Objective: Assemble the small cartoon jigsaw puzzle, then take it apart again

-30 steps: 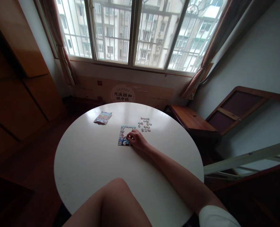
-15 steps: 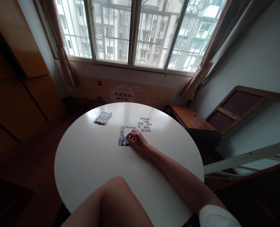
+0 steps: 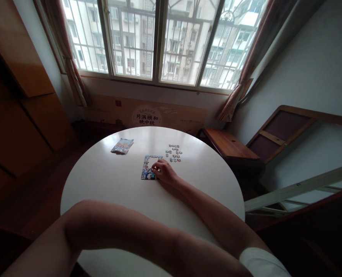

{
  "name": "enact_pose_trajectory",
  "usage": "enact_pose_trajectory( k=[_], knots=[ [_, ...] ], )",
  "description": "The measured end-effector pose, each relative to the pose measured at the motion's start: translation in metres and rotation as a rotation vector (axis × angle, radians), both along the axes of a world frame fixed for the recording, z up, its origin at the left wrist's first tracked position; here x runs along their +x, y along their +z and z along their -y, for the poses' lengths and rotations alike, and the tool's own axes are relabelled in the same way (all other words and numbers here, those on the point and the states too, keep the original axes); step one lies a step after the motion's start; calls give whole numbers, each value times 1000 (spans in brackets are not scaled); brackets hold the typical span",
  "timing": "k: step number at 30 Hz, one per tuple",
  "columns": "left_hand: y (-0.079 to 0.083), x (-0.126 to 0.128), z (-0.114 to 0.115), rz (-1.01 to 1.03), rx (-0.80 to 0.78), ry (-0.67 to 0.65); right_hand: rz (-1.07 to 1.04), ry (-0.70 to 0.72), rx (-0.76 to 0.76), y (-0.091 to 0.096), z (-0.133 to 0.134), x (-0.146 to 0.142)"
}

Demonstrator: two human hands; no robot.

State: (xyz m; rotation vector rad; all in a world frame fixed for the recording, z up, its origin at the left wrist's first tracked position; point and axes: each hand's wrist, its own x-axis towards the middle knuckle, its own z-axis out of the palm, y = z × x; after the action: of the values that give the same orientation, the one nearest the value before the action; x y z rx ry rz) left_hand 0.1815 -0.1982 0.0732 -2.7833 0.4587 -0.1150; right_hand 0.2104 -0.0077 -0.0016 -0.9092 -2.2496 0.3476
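A partly assembled jigsaw puzzle point(image 3: 145, 169) lies on the white round table, with a bare white gap in its upper middle. My right hand point(image 3: 163, 171) rests over its right side. Thumb and forefinger are pinched at the puzzle's surface, closed on what looks like a small puzzle piece, largely hidden by the fingers. Loose puzzle pieces point(image 3: 175, 153) are spread in small rows just beyond my right hand. My left forearm point(image 3: 124, 223) crosses low in front of me toward my right arm; the left hand itself is out of the picture.
A colourful printed packet point(image 3: 122, 146) lies at the table's point(image 3: 101, 188) far left. Beyond the table stand a barred window point(image 3: 133, 42) and a printed board point(image 3: 101, 111). On the right are a wooden bench point(image 3: 228, 144) and a pale metal rail point(image 3: 298, 186).
My left arm has swung further across the front, its forearm now reaching toward my right arm. My right hand stays pinched over the puzzle. The whole view has shifted slightly.
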Motion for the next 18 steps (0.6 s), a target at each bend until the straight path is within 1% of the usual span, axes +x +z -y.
enact_pose_trajectory(
  k=[1, 2, 3, 4, 6, 7, 10, 13, 15, 18],
  knots=[
    [4, -7, -11, 31, -31, -38, 2, 0, 3, 0, 0, 0],
    [6, -17, -24, 115, -120, -95, 1, -1, 8, 0, 1, 0],
    [7, -29, -38, 225, -175, -74, -1, -3, 12, 1, 1, 0],
    [6, -43, -53, 336, -198, -39, -4, -6, 14, 0, 1, -1],
    [0, -75, -83, 471, -202, 71, -7, -16, 9, 0, 1, -1],
    [-5, -93, -98, 508, -202, 138, -5, -21, 8, -1, 1, -1],
    [-23, -147, -140, 528, -218, 435, 8, -31, 21, -2, 0, -2],
    [-39, -188, -171, 540, -272, 729, 29, -19, 35, -2, -1, -2],
    [-48, -204, -185, 543, -335, 894, 37, -14, 37, -1, 0, -1],
    [-60, -209, -193, 594, -430, 1063, 41, -12, 37, 0, 1, 0]
  ],
)
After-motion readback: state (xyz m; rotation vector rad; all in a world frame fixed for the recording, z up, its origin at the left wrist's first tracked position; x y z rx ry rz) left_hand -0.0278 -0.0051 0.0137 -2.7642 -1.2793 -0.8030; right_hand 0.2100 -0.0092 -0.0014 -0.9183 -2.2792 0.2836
